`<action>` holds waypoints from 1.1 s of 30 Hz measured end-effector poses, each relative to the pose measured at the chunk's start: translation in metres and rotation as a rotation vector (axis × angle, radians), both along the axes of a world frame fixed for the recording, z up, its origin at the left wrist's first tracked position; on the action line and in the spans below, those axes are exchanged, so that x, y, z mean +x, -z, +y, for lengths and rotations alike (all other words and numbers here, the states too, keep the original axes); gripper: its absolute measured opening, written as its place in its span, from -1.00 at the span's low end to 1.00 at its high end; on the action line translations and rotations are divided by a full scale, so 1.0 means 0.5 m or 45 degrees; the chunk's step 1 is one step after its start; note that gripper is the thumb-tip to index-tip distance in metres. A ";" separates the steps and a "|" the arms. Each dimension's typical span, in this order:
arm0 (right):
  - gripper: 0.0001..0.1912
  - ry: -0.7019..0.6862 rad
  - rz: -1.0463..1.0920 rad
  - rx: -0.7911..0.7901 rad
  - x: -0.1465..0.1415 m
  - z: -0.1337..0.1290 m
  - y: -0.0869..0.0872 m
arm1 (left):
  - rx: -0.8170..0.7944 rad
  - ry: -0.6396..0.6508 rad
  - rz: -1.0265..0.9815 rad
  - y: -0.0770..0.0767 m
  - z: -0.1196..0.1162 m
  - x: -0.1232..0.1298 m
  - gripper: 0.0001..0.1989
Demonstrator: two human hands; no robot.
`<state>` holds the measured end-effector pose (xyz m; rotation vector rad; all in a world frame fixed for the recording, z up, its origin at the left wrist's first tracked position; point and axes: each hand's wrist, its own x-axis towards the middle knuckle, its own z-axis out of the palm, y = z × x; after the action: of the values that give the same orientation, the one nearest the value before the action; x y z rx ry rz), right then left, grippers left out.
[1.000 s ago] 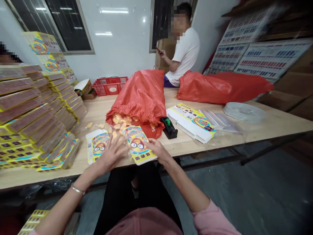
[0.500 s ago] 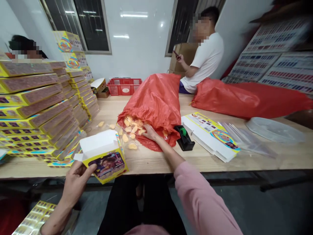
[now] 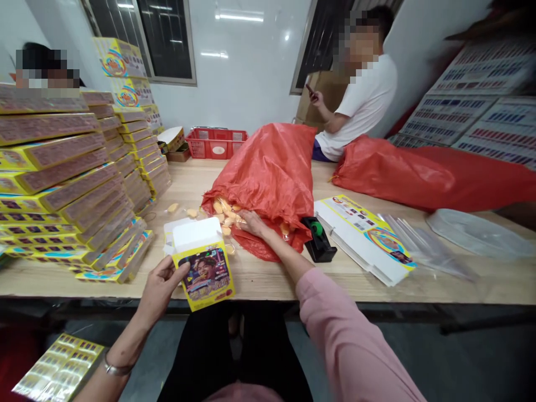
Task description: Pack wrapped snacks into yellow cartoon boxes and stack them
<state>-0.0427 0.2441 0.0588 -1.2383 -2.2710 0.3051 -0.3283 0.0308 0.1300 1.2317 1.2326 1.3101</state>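
A small open-topped yellow carton [image 3: 206, 277] with a printed portrait is tilted above the table's front edge. My left hand [image 3: 162, 279] pinches its left side between thumb and fingers. The white flaps stand up, and the inside cannot be seen. My right hand [image 3: 253, 224] reaches into the mouth of a red woven sack [image 3: 268, 167], fingers stretched over a heap of clear-wrapped yellow pieces [image 3: 225, 212]. Its fingertips touch the heap and are partly hidden, with nothing visibly lifted. A few wrapped pieces [image 3: 191, 213] lie loose left of the sack.
Stacked yellow boxes [image 3: 75, 184] fill the table's left side. A black tape dispenser [image 3: 320, 240], flat cartons [image 3: 360, 234], clear plastic sheets [image 3: 419, 245] and another red sack [image 3: 419, 173] lie right. Behind are a red basket [image 3: 215, 144] and a seated person [image 3: 364, 100] with a phone.
My left hand has moved the carton right, turning its printed face more toward me and nearer the sack. My right hand remains at the heap, shifted slightly left. The view has shifted slightly.
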 end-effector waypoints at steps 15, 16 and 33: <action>-0.60 0.431 0.479 -0.105 0.156 -0.358 -0.034 | -0.115 0.226 -0.025 0.004 0.018 0.074 -0.44; -0.58 0.435 0.615 -0.153 0.160 -0.357 -0.039 | -0.096 0.231 -0.019 0.005 0.027 0.087 -0.44; -0.70 0.045 0.111 0.532 0.101 -0.260 -0.278 | 0.102 0.741 -0.072 -0.045 0.152 0.241 -0.42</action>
<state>0.0078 0.1141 0.1980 -1.0222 -2.0951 -0.1232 -0.2081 0.1065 0.1525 1.4584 0.7035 0.9571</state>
